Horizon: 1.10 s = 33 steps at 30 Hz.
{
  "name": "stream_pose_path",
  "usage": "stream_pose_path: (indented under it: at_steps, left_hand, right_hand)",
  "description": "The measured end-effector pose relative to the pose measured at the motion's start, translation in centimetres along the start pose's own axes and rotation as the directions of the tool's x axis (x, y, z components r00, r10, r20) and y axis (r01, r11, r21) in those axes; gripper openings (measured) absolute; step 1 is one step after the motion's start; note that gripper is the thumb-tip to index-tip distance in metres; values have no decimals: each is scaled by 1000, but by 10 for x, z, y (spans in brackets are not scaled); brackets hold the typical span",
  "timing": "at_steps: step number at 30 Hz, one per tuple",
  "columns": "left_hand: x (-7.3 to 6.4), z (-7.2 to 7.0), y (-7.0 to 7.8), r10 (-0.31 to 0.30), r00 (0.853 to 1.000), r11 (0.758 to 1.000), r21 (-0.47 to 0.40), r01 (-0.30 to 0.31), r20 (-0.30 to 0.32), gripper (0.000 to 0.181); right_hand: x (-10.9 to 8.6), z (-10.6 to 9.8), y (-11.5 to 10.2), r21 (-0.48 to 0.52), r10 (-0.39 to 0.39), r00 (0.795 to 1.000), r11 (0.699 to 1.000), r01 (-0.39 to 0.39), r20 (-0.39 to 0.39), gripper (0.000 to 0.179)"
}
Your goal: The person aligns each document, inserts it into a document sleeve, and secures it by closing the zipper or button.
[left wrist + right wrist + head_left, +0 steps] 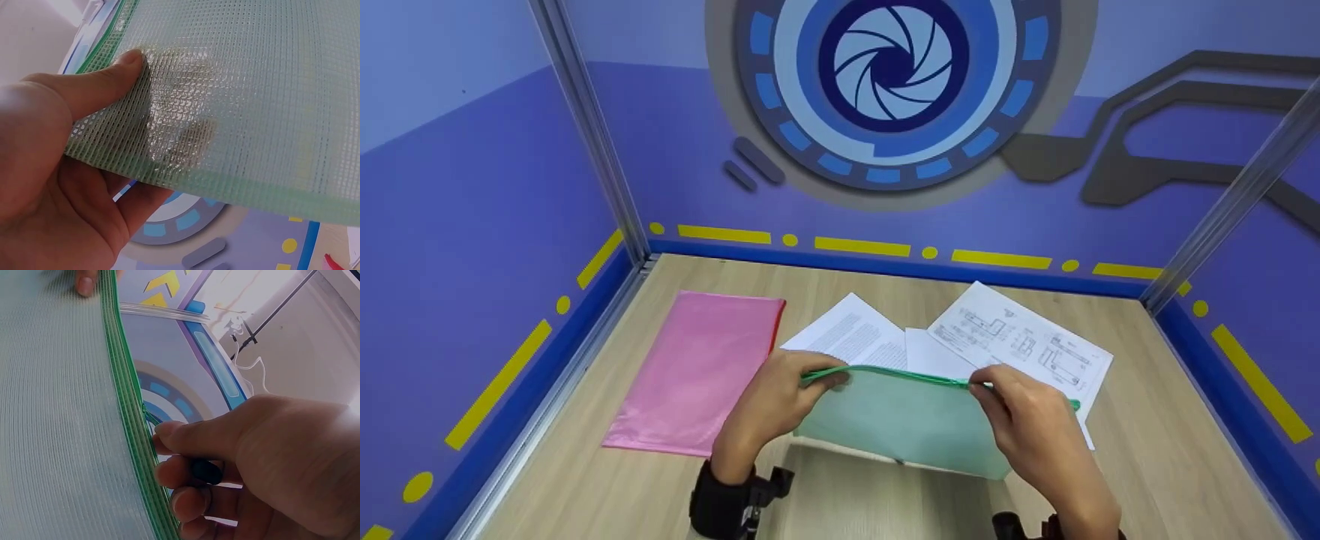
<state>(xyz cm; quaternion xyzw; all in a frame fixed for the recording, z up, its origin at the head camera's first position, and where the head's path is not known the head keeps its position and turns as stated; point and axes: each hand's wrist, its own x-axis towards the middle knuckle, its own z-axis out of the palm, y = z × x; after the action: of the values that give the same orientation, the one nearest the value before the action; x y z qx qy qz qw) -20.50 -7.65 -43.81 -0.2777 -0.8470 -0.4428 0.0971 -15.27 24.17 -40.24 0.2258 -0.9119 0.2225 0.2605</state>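
Between the bench's [1174,427] side edges, the left hand [776,390] and right hand [1031,420] pinch the green bag's [900,420] zip [915,374], grips closed, likely to hold it up.

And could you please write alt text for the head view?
Fingers of a person's left hand and right hand pinch the zip edge of a green pouch above a wooden table. A pink pouch lies at left, printed papers behind the green one.

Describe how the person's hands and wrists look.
The left hand and right hand are bare; no gloves or sleeves show. The left wears a broad black band with a dark bracket at the wrist; the right, black gear partly cut off below.
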Motion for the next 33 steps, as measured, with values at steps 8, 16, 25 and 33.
stream_pose_path:
  at_steps: [8, 16, 25, 33]
  left_hand:
    - [0, -1, 1, -13, 1000, 1000, -12, 13, 11, 12]
    - [-1, -2, 1, -14, 1000, 1000, -17, 14, 13, 12]
    - [-1, -1, 0, -10, 1000, 1000, -8, 10, 3, 11]
    - [-1, -2, 0, -7, 1000, 1000, -6, 7, 0, 12]
  right_hand:
    - [0, -2, -1, -27, 25, 1000, 999, -25, 7, 20]
    - [0, -1, 1, -36, 25, 1000, 999, -25, -1, 20]
    - [-2, -3, 7, -37, 18, 999, 999, -20, -36, 20]
    - [-1, -5, 6, -32, 35, 999, 999, -36, -37, 19]
